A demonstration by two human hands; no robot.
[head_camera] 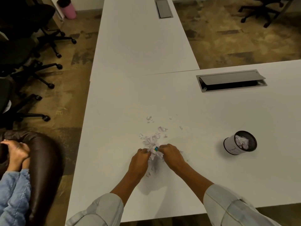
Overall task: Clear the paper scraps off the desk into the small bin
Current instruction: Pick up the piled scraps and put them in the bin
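White paper scraps (153, 137) lie in a loose pile on the white desk (114, 128), with a few stray bits (149, 119) farther back. My left hand (140, 160) and my right hand (171, 154) press together around a bunch of scraps (154, 151), one piece showing blue and yellow print. Some scraps drop below the hands. The small black mesh bin (240, 142), wrapped in white paper, stands to the right of my hands and holds crumpled paper.
A grey cable hatch (231, 79) is set in the desk behind the bin, its lid ajar. A second desk (138, 38) runs away ahead. Black office chairs (24, 54) stand at left. Another person's hands (14, 152) rest at lower left. A pink bin (67, 8) stands far back.
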